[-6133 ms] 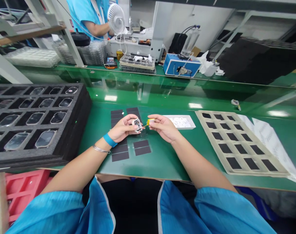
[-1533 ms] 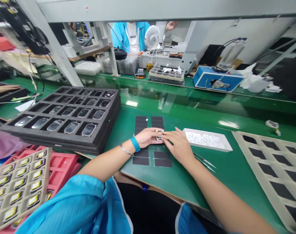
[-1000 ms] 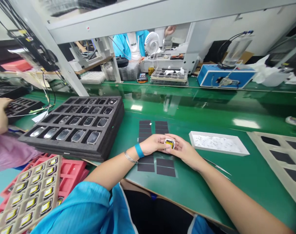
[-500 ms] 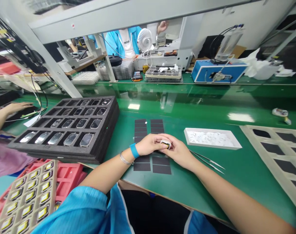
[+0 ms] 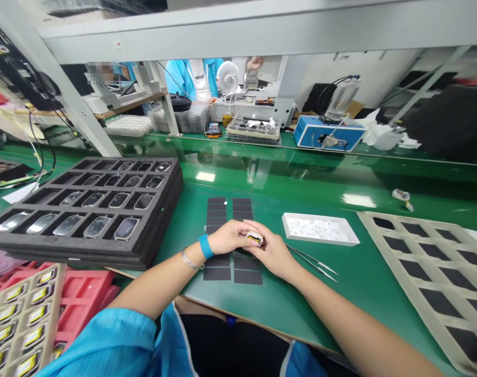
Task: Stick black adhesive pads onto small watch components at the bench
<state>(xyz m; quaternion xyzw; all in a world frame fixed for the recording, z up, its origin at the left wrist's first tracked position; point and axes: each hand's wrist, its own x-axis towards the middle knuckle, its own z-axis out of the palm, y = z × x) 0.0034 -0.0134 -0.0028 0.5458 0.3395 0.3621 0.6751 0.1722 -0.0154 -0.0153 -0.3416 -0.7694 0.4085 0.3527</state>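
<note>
Both hands meet over the front of the bench around a small smartwatch case, pale at the rim with a yellow and black inside. My left hand is closed on its left side, the thumb at its edge. From the right, my right hand grips it with fingers wrapped behind. Dark rectangular pads lie in two columns beneath and beyond the hands, partly hidden. Metal tweezers rest right of my right hand. Behind them stands a white tray holding many tiny pale pieces.
On the left, a black foam tray holds watch glasses. Beige and red trays are at lower left. A beige tray with dark squares lies right. Beyond are a blue machine, a fan and a co-worker's blue sleeve.
The view has swung to the right, so the bench items sit further left in the picture. Both hands keep hold of the watch case; its yellow inside shows a little more.
</note>
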